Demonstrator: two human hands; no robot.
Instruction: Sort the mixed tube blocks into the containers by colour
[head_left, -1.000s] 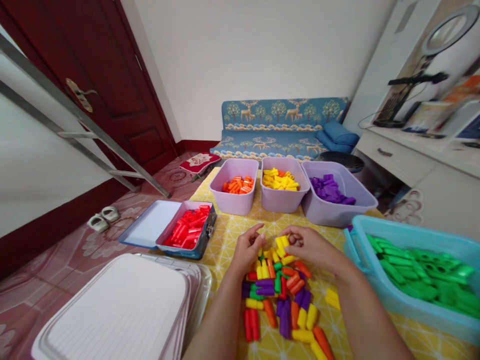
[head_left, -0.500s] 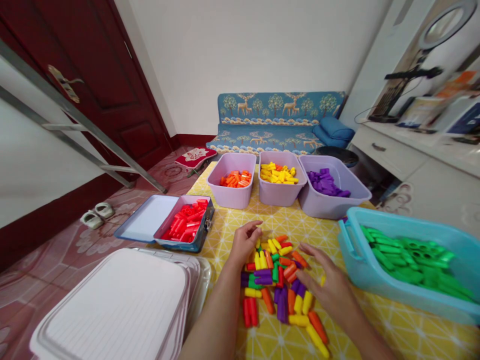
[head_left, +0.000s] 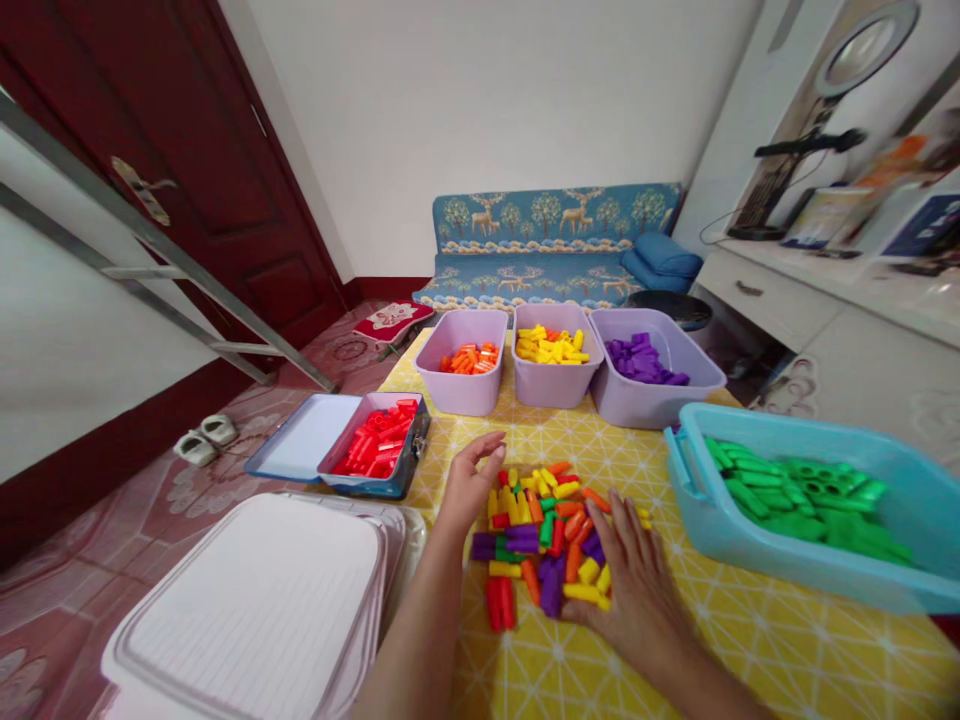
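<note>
A mixed pile of short plastic tubes [head_left: 551, 530] in red, orange, yellow, green and purple lies on the yellow patterned tablecloth. At the pile's upper left edge is my left hand [head_left: 471, 485], its fingers loosely curved, thumb apart, with nothing visible in it. My right hand [head_left: 637, 585] lies against the pile's right side, palm down and fingers spread, touching tubes there. It partly covers some yellow and purple ones. A pair of red tubes [head_left: 499, 603] sits at the near left of the pile.
Lilac bins hold orange [head_left: 460, 395], yellow [head_left: 553, 385] and purple [head_left: 649, 408] tubes along the back. A turquoise tub [head_left: 795, 570] of green tubes stands right. Left are an open tin [head_left: 371, 485] of red tubes and stacked white lids [head_left: 247, 600].
My right hand has come down and inward against the pile, and tubes at the near right are pushed closer in. My left hand stays by the upper left edge. The view has shifted slightly.
</note>
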